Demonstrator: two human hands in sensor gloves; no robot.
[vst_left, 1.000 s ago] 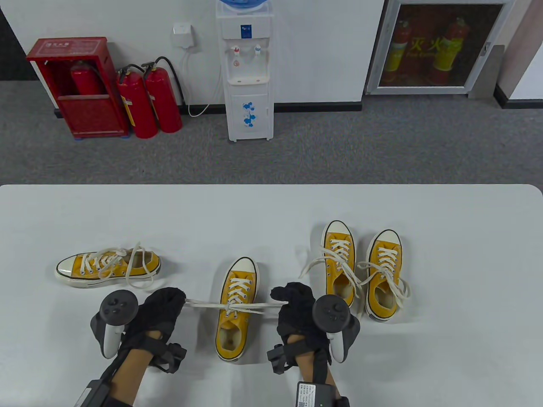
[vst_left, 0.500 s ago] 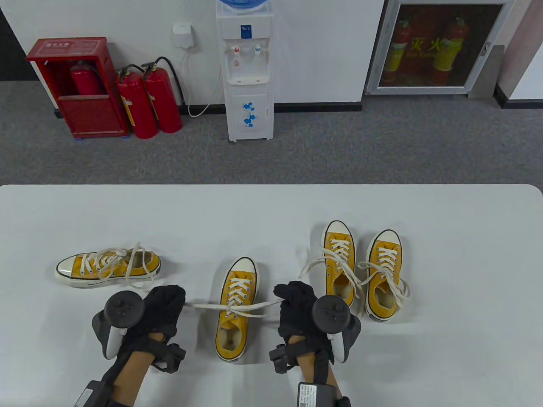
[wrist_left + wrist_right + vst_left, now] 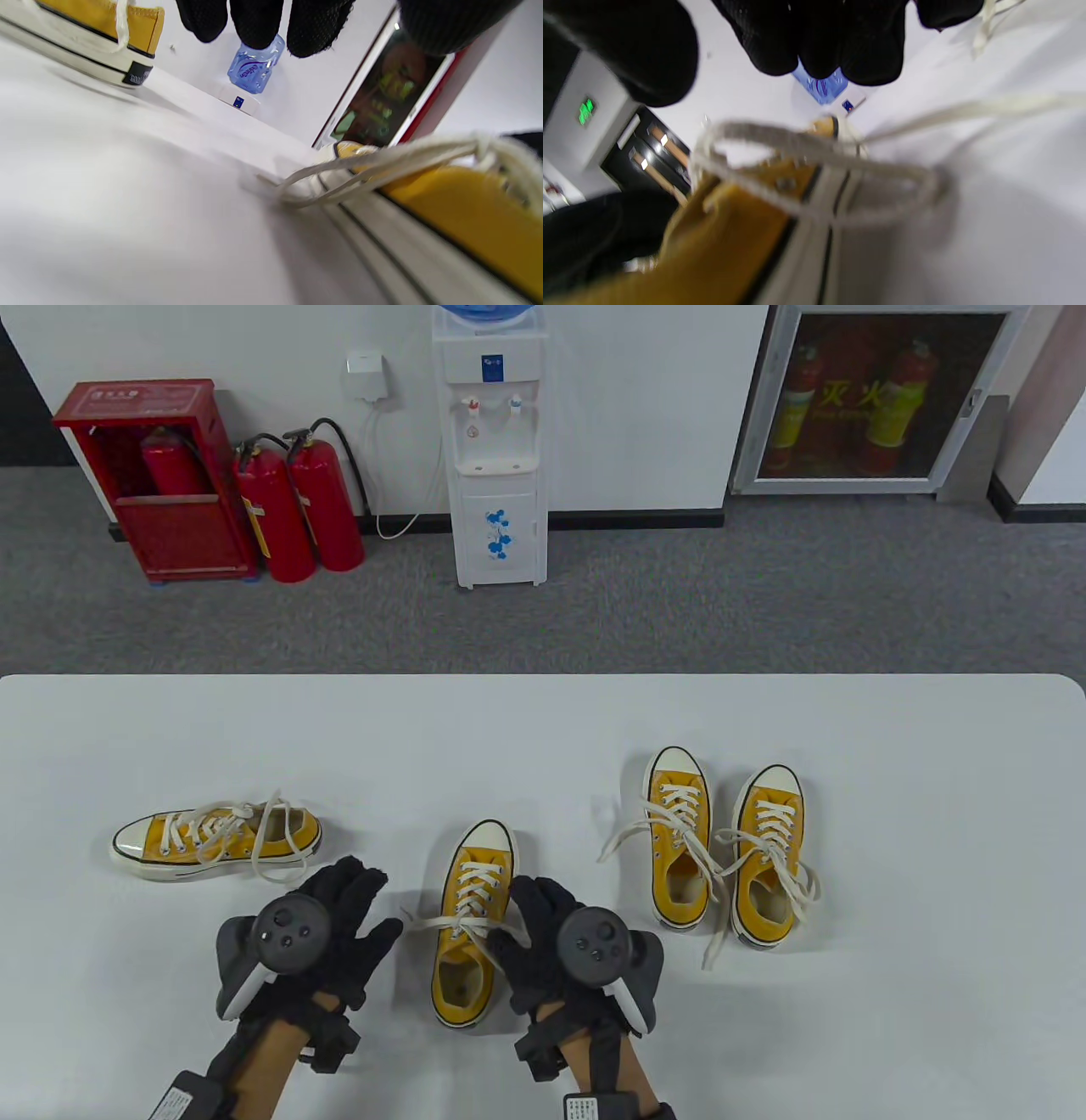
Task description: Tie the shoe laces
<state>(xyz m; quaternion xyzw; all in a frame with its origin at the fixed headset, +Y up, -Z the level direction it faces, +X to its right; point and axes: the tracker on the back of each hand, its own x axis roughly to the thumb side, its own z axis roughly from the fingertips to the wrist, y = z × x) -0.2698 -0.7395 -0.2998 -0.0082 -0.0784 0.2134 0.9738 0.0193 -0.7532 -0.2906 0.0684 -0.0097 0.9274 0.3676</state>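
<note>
Table view, middle shoe: a yellow shoe is stood on the white table, toe pointed away, between the two hands.
Table view, laces: the white laces are seen crossed over the tongue, with slack ends lying out to either side.
Table view, left hand: the left hand is held just left of the shoe, fingers straight and spread, nothing gripped; a tracker is strapped to its back.
Table view, right hand: the right hand is laid against the shoe's right side, fingers extended; a lace end passes by the thumb, but whether it is pinched cannot be told.
Table view, other shoes: one shoe on its side is placed to the left; a pair of shoes with loose laces is placed to the right.
Left wrist view: straight gloved fingertips are shown hanging free above the table; a lace loop is draped off the yellow shoe's sole edge, untouched.
Right wrist view: blurred fingers are seen extended over a lace loop; no contact with it is visible.
</note>
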